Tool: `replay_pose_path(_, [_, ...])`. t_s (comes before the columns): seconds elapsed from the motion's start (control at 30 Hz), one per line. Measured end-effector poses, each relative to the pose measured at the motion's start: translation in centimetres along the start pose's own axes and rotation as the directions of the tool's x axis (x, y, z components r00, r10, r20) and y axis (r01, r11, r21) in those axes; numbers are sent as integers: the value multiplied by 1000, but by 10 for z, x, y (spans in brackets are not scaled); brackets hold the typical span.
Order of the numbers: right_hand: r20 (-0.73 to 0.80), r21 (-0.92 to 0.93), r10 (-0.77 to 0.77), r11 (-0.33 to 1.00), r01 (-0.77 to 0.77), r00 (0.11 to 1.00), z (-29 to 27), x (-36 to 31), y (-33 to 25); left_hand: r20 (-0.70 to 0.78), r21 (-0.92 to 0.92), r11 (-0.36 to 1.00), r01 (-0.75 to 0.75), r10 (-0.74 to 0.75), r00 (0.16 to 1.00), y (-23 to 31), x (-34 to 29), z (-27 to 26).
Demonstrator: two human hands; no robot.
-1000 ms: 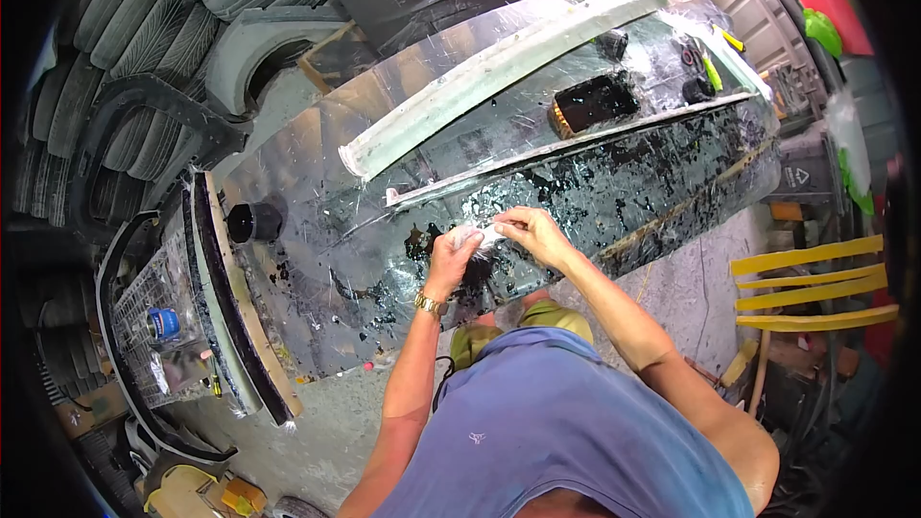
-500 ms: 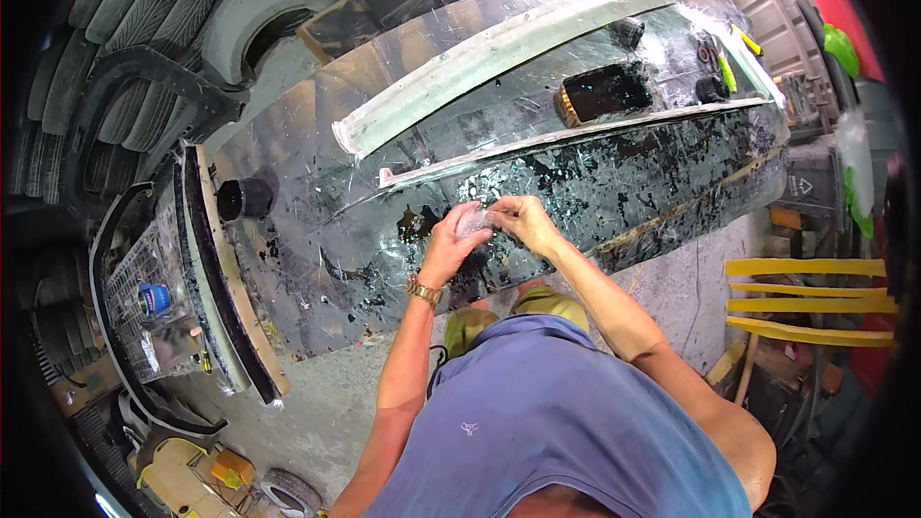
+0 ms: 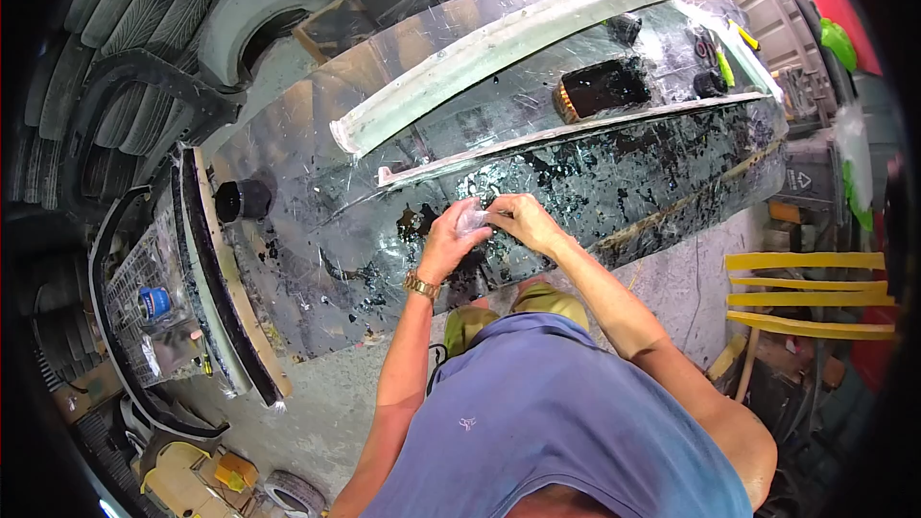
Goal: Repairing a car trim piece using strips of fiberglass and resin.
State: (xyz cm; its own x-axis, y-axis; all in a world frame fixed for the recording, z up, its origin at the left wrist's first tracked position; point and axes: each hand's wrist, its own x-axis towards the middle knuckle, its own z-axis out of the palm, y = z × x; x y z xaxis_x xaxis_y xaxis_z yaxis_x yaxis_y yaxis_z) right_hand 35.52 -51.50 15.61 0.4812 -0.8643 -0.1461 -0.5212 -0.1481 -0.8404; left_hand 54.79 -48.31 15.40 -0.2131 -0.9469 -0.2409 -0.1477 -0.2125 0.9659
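Over the near edge of a dark, stained table (image 3: 297, 153), my left hand (image 3: 446, 242) is closed around a small crumpled piece of clear plastic film (image 3: 470, 222). The fingertips of my right hand (image 3: 528, 223) pinch at the film's right side. A gold watch sits on my left wrist. Just beyond my hands lies a thin pale strip (image 3: 576, 134). Farther back a wide pale green curved panel (image 3: 518, 50) rests on the table.
On the table stand a rectangular container of dark liquid (image 3: 609, 89), a black cup (image 3: 245, 200) and scissors (image 3: 705, 48). Long curved trim pieces (image 3: 225, 269) lean at the left, near a blue can (image 3: 153, 302). Yellow strips (image 3: 806, 297) jut in from the right.
My hands keep nearly the same place and grip on the plastic film. The fingers of my right hand have shifted very slightly.
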Motion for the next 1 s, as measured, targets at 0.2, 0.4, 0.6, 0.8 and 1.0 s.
replay_pose_path(0.2, [166, 229, 261, 928, -294, 951, -1, 1, -5, 80, 420, 874, -244, 232, 969, -10, -3, -4])
replay_pose_path(0.4, [165, 287, 179, 932, -221, 970, -12, -2, -5, 0, 59, 997, -51, 51, 999, -24, -3, -11])
replay_pose_path(0.6, [132, -340, -129, 925, 167, 983, -5, -7, -33, 107, -150, 973, 173, -158, 982, -10, -1, -15])
replay_pose_path(0.8, [216, -374, -79, 914, 157, 973, 5, -10, -5, 68, 403, 871, -282, 278, 958, 10, -12, -13])
replay_pose_path(1.0, [359, -254, 21, 964, 76, 933, -9, 0, -11, 195, 356, 918, -175, 110, 975, -6, -6, -14])
